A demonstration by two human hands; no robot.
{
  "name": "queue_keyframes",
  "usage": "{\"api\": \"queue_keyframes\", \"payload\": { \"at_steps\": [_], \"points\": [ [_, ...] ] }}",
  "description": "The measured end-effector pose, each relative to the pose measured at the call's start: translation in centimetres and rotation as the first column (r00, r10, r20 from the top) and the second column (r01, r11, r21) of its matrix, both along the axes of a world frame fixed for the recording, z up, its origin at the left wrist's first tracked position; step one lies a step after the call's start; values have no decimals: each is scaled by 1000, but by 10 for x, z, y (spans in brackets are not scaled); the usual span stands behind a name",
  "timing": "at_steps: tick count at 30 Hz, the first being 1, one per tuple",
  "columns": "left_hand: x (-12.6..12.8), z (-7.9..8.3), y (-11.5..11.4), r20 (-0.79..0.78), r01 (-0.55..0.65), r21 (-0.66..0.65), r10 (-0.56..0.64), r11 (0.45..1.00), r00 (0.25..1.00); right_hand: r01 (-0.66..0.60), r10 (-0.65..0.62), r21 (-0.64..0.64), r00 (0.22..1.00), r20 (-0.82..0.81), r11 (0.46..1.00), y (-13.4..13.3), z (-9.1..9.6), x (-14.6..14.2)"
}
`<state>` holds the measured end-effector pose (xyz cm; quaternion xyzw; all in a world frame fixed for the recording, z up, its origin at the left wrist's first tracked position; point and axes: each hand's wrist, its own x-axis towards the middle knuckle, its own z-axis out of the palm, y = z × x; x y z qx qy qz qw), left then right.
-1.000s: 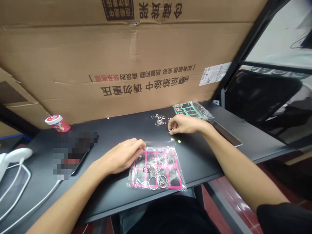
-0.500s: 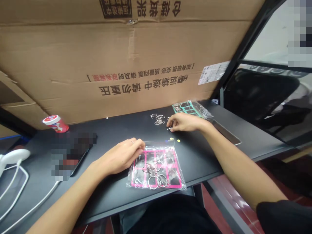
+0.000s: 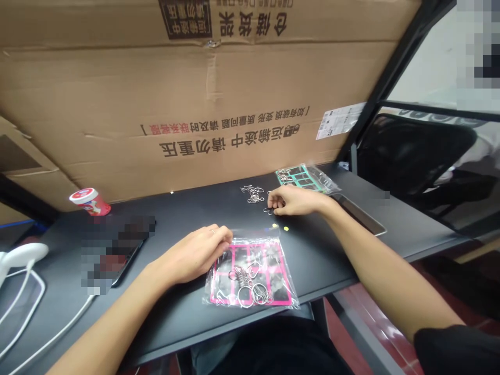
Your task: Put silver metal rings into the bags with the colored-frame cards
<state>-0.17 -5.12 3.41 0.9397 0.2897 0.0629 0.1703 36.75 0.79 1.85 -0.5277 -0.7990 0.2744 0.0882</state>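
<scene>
My left hand (image 3: pixel 197 251) rests on the black desk (image 3: pixel 187 213), fingers curled against the left edge of a clear plastic bag (image 3: pixel 252 271) that holds a pink card and several metal wire rings. Farther back, my right hand (image 3: pixel 292 200) reaches out with its fingertips pinched on a small metal ring (image 3: pixel 269 210). Just beyond it lies a small pile of loose metal rings (image 3: pixel 253 194). A second bag with a green card (image 3: pixel 302 176) lies behind my right hand.
A large cardboard sheet (image 3: pixel 195 104) stands along the desk's back. A red-and-white cup (image 3: pixel 89 201) lies at the back left, with a phone (image 3: pixel 121 249) and white cables (image 3: pixel 23 291) nearer. A grey flat device (image 3: pixel 361 213) lies right of my right wrist. A black chair (image 3: pixel 414 151) stands beyond.
My right hand shifted slightly among the loose rings, fingertips pinching one. My left hand and the pink bag stayed put. The view moved a little.
</scene>
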Motion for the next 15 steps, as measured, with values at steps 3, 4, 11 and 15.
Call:
{"api": "queue_keyframes", "payload": {
  "at_steps": [3,4,11,15],
  "points": [
    [0,0,0,9,5,1,-5,1000,1000,-11,11,32,1000,-19,999,-5,6,-6],
    [0,0,0,12,6,3,-6,1000,1000,-13,14,44,1000,-26,999,-6,7,-7],
    [1,0,0,5,8,12,-8,1000,1000,-19,18,-28,1000,-14,999,-3,4,-4],
    [1,1,-1,2,7,12,-7,1000,1000,-17,17,-45,1000,-7,999,-3,5,-4]
  ]
}}
